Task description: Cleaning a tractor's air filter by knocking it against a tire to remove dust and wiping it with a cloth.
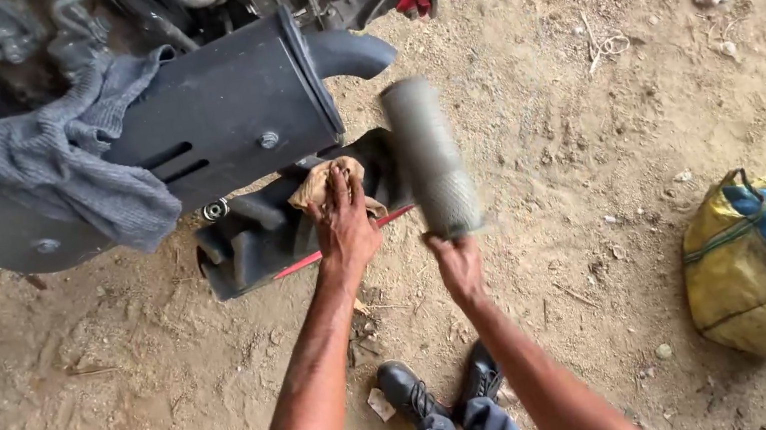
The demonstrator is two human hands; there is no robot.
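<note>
While right hand [457, 265] fingers grip one mesh cylinder [432, 157], left hand [342, 221] fingers spread, pressing one rag [322, 182].

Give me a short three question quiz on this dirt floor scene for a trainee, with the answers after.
1. True or false: the right hand holds the grey mesh cylinder upright.
2. What lies under the left hand? A) brown rag B) hammer C) glove
3. What is draped over the black muffler?

Key: 1 true. 2 A, the rag pressed on a black plastic part. 3 a grey cloth.
</note>
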